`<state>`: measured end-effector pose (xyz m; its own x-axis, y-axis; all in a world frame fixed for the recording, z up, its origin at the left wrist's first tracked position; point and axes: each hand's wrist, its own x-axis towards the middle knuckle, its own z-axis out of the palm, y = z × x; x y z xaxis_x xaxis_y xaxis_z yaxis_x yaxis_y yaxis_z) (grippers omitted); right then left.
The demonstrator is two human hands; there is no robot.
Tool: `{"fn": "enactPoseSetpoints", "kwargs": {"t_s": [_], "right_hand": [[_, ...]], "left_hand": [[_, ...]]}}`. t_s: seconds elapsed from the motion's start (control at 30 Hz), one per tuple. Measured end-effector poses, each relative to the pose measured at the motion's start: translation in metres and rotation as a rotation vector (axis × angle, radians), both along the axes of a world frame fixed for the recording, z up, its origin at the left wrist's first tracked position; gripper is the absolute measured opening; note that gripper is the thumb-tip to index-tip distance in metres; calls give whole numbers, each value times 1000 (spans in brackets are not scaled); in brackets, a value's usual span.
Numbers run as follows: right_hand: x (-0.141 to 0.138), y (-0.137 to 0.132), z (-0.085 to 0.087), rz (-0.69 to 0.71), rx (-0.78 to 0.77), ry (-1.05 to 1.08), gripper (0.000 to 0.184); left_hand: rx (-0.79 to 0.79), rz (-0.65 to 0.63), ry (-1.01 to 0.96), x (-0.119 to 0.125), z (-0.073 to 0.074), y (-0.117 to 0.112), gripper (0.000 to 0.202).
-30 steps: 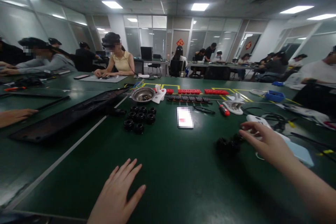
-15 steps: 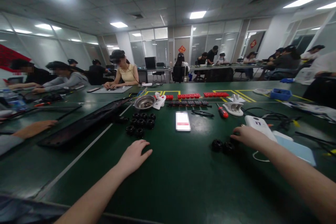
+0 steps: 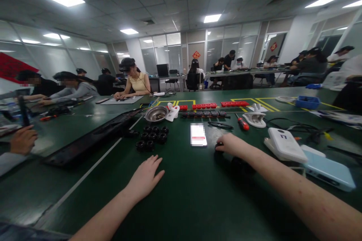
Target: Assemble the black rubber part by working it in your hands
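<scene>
A: Where is the black ring (image 3: 218, 146) right now?

B: On the green table (image 3: 198, 203), under the fingertips of the right hand (image 3: 232, 144). That hand lies palm down with its fingers curled over the top of the ring. I cannot tell whether they pinch it or only rest on it, because the fingers hide the contact.

A: And the other hand?

B: The left hand (image 3: 147, 175) is flat on the table with its fingers loosely spread. It holds nothing and is well off to the left of the grip.

A: What sits close to the grip?

B: What looks like a second black ring (image 3: 239, 163) is just behind it, half under the wrist. The phone (image 3: 198, 134) lies left of and a little beyond the fingertips, near but apart. Farther left is a cluster of black rings (image 3: 151, 138), with a metal bowl (image 3: 156, 113) beyond them. A red-handled screwdriver (image 3: 242, 122) lies beyond the knuckles, and a white device (image 3: 284, 144) sits to the right of the forearm.

A: So how would you handle it well?

B: I'd take the ring by its outer rim, thumb against two fingers, rather than pressing from above. A small round part may roll or skid on this smooth table. I'd also raise the wrist enough not to drag the ring behind it, and keep the fingertips clear of the phone's edge.
</scene>
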<state>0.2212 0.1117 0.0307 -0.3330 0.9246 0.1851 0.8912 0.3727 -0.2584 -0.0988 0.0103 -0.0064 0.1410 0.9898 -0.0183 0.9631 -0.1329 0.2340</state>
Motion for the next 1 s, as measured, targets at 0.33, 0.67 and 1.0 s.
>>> {"fn": "enactPoseSetpoints", "kwargs": {"t_s": [0.33, 0.67, 1.0], "right_hand": [[-80, -123, 36, 828, -788, 178, 23], [-71, -70, -6, -52, -1118, 1373, 41], [-70, -61, -59, -85, -911, 1145, 67]], "left_hand": [[307, -330, -520, 34, 28, -33, 31], [484, -495, -196, 101, 70, 18, 68], [713, -558, -39, 119, 9, 46, 65]]}}
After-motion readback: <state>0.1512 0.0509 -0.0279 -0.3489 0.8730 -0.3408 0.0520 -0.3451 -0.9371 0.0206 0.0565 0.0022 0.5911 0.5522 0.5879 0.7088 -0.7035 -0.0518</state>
